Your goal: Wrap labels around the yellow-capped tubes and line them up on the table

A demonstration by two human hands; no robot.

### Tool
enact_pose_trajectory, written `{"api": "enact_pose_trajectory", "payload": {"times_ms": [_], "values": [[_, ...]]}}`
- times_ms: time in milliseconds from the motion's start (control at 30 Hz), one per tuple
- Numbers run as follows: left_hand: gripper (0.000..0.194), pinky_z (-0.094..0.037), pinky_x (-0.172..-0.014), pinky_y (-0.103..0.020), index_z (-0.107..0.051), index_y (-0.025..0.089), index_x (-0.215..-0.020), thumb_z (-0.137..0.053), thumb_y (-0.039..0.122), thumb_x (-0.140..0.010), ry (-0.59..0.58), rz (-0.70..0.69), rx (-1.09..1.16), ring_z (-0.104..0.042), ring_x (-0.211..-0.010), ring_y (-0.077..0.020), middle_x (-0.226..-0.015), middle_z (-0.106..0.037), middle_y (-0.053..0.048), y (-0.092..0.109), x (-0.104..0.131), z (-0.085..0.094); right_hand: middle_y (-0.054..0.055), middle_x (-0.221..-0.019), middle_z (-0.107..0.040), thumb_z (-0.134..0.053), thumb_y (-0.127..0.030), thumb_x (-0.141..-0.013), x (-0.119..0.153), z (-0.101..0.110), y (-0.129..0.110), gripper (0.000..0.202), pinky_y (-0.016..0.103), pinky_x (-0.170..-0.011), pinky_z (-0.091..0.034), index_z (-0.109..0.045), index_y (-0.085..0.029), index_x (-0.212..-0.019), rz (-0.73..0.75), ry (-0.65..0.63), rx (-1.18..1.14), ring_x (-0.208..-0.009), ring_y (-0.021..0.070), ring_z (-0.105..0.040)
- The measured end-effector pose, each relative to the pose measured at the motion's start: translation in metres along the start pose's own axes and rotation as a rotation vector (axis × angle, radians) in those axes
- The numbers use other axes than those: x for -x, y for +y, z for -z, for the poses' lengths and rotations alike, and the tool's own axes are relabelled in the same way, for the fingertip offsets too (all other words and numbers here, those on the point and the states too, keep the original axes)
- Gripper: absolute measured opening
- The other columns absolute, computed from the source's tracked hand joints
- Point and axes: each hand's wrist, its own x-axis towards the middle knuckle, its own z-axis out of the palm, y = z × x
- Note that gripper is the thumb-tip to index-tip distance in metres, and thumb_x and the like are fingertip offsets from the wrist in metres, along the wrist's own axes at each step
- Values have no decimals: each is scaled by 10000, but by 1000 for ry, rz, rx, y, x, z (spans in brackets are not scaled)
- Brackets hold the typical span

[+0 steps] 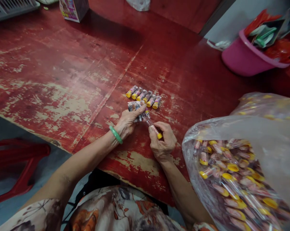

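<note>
My left hand (130,120), with a green bangle on its wrist, pinches small printed packets (133,106) under the thumb. Between the two hands is a clear tube with a yellow cap (154,129), tilted down to the right. The fingers of my right hand (162,139) are closed round its capped end. The tube's upper end meets the packets at my left fingertips. Just beyond my hands, several filled tubes with yellow caps (141,95) lie side by side in a slanting row on the worn red table (87,77).
A large clear plastic bag (190,141) full of yellow-capped tubes stands open at the right. Behind it is a pink bucket (245,57) of mixed items. A printed box (74,9) and a grey basket (12,9) are at the far left. A red stool (22,160) stands left.
</note>
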Motion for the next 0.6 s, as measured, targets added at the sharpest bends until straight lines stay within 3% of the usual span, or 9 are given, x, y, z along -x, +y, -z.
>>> {"api": "enact_pose_trajectory", "payload": {"times_ms": [200, 333, 600], "values": [[343, -496, -541, -254, -651, 124, -728, -885, 283, -534, 0, 22, -41, -570, -541, -110, -645, -641, 1, -1, 5, -1, 61, -856, -644, -605, -187, -851, -2, -1, 0, 96, 335, -706, -540, -602, -181, -946, -49, 31, -55, -789, 187, -640], [354, -513, -543, -278, -639, 112, -720, -877, 309, -547, -2, 47, -58, -577, -546, -123, -644, -638, -15, -1, 8, -2, 77, -911, -637, -632, -177, -831, -3, -2, 2, 156, 344, -732, -536, -596, -181, -982, 19, 25, -31, -834, 197, -634], [397, -465, -572, -241, -666, 112, -714, -903, 301, -458, -58, -20, -85, -569, -577, -103, -660, -641, 6, -8, 13, -4, 53, -839, -614, -650, -194, -830, -1, -7, 3, 142, 320, -696, -527, -573, -188, -948, 6, 78, 9, -772, 180, -614]]}}
